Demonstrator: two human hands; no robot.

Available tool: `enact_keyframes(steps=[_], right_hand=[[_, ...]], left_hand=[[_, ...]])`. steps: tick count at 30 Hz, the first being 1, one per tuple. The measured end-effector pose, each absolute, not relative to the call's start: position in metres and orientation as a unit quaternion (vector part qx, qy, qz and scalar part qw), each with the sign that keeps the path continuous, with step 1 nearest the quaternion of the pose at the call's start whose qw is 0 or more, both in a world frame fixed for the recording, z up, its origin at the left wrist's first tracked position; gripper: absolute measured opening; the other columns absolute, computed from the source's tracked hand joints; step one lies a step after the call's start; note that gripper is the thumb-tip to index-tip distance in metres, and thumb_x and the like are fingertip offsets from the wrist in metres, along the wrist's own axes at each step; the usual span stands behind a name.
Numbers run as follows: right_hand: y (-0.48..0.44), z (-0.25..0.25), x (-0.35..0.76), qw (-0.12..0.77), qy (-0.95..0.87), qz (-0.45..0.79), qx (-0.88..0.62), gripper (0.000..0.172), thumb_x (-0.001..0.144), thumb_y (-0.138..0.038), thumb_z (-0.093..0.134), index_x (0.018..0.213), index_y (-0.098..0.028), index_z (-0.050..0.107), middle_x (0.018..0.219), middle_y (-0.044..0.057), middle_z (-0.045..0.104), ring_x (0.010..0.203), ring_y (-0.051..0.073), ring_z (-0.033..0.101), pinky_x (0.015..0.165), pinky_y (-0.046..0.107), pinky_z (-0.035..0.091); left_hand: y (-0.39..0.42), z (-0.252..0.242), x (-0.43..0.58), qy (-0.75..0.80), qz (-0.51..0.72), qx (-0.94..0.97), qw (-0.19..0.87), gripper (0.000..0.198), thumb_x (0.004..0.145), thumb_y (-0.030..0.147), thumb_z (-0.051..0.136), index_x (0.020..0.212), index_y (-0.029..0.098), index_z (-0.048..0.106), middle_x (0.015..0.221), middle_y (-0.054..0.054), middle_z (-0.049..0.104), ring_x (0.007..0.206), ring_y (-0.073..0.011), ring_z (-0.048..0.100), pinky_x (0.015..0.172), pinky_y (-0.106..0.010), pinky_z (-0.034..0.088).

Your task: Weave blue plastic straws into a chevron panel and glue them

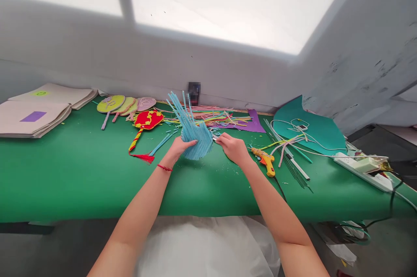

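My left hand is closed on a light blue pipe-cleaner panel, its thumb lying across the front. Long loose stems fan up from the panel's upper left, while its right edge looks shorter and uneven. At that right edge, my right hand is closed around small scissors; their handles are hidden in the fingers. Left of the panel lie cut blue stems and a red fan with a yellow-and-red handle and a red tassel.
Pale round fans and stacked cardboard sheets lie at left. Behind are many coloured pipe cleaners and purple sheet. At right are a yellow glue gun, thin wires, teal sheet and a power strip.
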State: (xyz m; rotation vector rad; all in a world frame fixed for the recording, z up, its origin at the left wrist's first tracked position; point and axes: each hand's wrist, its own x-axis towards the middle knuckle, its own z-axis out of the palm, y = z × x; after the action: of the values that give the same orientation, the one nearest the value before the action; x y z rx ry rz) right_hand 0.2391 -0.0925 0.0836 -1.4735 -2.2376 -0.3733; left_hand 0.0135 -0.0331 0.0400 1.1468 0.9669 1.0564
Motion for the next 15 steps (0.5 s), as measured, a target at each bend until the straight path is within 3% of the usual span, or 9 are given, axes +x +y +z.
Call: enact_keyframes(steps=[8,15], right_hand=[[-0.092,0.071,0.255,0.264,-0.796,-0.059,-0.541,0.017,0.091,-0.033,0.051,0.096,-0.026,0.066,0.09,0.001,0.066,0.071,0.012,0.059,0.057,0.022,0.034],[-0.092,0.071,0.257,0.286,-0.79,-0.064,-0.539,0.022,0.092,-0.031,0.048,0.085,-0.025,0.068,0.089,0.001,0.067,0.078,0.012,0.06,0.058,0.022,0.034]], left_hand=[[-0.037,0.044,0.015,0.436,0.432,0.477,0.629,0.067,0.051,0.052,0.081,0.103,0.013,0.067,0.116,-0.015,0.066,0.11,-0.0327,0.06,0.091,-0.041,0.05],[-0.039,0.046,0.015,0.418,0.42,0.483,0.645,0.066,0.051,0.049,0.082,0.104,0.013,0.067,0.118,-0.014,0.065,0.109,-0.032,0.061,0.09,-0.04,0.051]])
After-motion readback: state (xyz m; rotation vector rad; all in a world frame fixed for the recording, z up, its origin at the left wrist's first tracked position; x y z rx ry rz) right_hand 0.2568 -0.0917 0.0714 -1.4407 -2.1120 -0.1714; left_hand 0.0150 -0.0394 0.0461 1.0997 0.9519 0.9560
